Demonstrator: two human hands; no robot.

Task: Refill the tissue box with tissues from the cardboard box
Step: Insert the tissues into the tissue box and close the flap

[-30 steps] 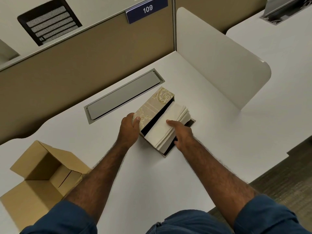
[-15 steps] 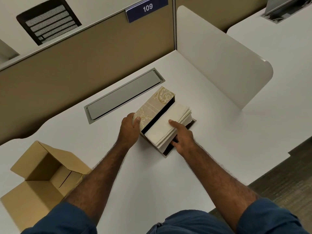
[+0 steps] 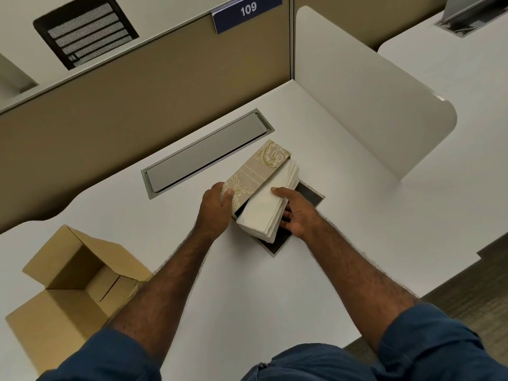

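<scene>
A beige tissue box (image 3: 255, 174) with gold swirls lies on its side on the white desk, its dark bottom flap (image 3: 310, 195) folded open on the desktop. My left hand (image 3: 215, 207) grips the box's near end. A thick stack of white tissues (image 3: 268, 204) sticks out of the open box. My right hand (image 3: 295, 213) holds the stack, thumb on top and fingers underneath. The open cardboard box (image 3: 74, 273) sits at the near left, and I see no tissues in its visible part.
A grey cable hatch (image 3: 206, 152) is set into the desk behind the tissue box. A tan partition (image 3: 137, 83) runs along the back and a white divider panel (image 3: 371, 105) stands on the right. The desk edge drops to carpet (image 3: 467, 287) at the right.
My right hand has shifted its fingers under the tissue stack, lifting its near end. More of the dark flap shows beneath. My left hand stays on the box.
</scene>
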